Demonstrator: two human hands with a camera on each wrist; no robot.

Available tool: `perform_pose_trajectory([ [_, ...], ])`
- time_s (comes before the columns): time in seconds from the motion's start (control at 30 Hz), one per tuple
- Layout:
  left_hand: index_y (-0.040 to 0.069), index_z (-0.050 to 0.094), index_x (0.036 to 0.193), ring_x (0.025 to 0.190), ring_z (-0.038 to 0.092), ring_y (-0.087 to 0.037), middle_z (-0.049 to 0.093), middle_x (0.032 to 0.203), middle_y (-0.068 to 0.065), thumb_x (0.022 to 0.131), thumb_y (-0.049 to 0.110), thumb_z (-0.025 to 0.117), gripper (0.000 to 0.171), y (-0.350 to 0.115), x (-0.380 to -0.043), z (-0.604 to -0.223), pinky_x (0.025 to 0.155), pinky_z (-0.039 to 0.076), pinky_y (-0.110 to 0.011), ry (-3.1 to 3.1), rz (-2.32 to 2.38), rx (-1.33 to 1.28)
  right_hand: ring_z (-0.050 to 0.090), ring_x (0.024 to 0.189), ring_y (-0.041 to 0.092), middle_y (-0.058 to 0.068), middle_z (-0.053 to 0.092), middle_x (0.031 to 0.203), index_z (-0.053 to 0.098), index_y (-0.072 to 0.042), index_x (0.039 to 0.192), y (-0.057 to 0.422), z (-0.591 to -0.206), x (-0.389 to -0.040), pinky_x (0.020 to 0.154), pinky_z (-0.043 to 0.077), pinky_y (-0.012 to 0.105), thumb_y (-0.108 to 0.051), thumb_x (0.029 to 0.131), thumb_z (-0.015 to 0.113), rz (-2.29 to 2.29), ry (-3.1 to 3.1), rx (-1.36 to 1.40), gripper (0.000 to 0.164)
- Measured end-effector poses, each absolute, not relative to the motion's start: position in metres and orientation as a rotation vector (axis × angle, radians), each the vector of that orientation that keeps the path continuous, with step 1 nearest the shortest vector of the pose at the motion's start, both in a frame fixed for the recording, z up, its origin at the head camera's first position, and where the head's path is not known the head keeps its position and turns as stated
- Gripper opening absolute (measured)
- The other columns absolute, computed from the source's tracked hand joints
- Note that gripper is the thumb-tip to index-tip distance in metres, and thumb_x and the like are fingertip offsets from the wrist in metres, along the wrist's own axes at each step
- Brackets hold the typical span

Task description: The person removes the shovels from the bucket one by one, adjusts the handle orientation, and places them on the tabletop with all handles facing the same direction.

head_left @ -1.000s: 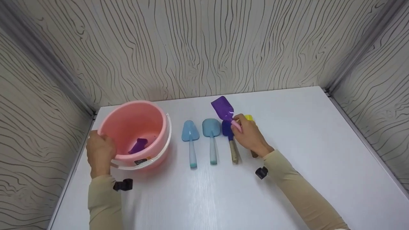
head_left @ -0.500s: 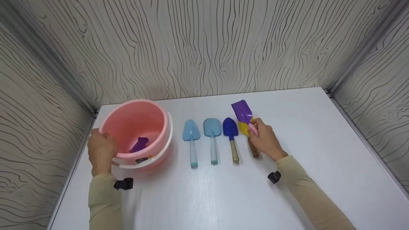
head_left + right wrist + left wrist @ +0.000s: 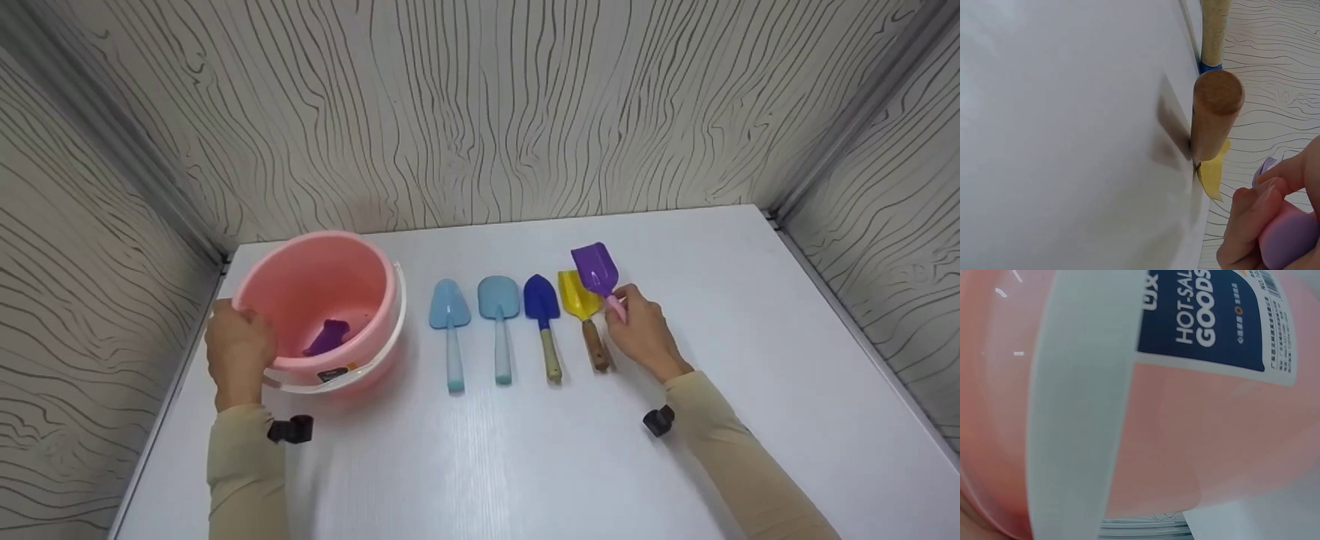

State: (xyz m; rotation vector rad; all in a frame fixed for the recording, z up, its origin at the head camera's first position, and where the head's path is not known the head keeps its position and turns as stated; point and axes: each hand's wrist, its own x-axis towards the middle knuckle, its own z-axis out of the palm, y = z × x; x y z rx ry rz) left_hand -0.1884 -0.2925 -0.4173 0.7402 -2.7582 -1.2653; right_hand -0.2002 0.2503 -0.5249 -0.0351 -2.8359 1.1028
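Note:
My left hand [image 3: 238, 352] grips the near left rim of a pink bucket [image 3: 330, 259], which leans a little toward me. Its white handle [image 3: 1081, 399] hangs across the front beside a dark label [image 3: 1202, 320]. A small purple object [image 3: 328, 338] lies inside on the bottom. My right hand [image 3: 643, 330] holds a purple toy shovel [image 3: 597, 268] by its pink handle [image 3: 1289, 236], blade pointing away from me. Just left of that hand lies a yellow shovel [image 3: 577, 295] with a brown wooden handle [image 3: 1216, 112]; the purple blade overlaps its edge in the head view.
Left of the yellow shovel, a dark blue shovel [image 3: 541, 298], a light blue square-bladed shovel [image 3: 498, 298] and a light blue pointed shovel [image 3: 450, 306] lie in a row on the white table [image 3: 465, 472]. Wood-patterned panels [image 3: 480, 112] enclose the back and sides.
My right hand has carried the purple shovel rightward, from over the dark blue shovel to the right of the yellow one, uncovering both. My left hand stays on the bucket rim.

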Motion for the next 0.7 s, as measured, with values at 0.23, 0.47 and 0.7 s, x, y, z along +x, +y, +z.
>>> perform_pose_trajectory([
  [0.23,-0.014,0.029,0.156,0.121,0.06,-0.051,0.05,0.143,-0.041,0.112,0.023,0.028,0.057,-0.293,-0.189,-0.418,0.088,0.056,-0.059,-2.78,-1.232,0.732,0.058,0.074,0.024,0.02,0.068,0.094,0.055,0.008,0.132,0.261,-0.532,-0.203,0.067,0.049,0.033,-0.016,0.108,0.055,1.09,-2.839,-0.093,0.034],
  [0.47,-0.014,0.031,0.155,0.125,0.059,-0.055,0.052,0.141,-0.042,0.112,0.022,0.026,0.056,-0.294,-0.189,-0.419,0.093,0.053,-0.066,-2.758,-1.205,0.688,0.058,0.073,0.025,0.023,0.069,0.096,0.056,0.012,0.131,0.27,-0.538,-0.204,0.065,0.049,0.033,-0.015,0.107,0.054,1.07,-2.824,-0.119,0.036],
  [0.7,-0.014,0.03,0.156,0.122,0.06,-0.054,0.052,0.141,-0.042,0.112,0.022,0.027,0.057,-0.295,-0.188,-0.419,0.09,0.055,-0.062,-2.763,-1.216,0.69,0.062,0.082,0.03,0.026,0.069,0.102,0.055,0.012,0.132,0.279,-0.542,-0.202,0.074,0.05,0.04,-0.016,0.107,0.052,1.049,-2.853,-0.16,0.037],
])
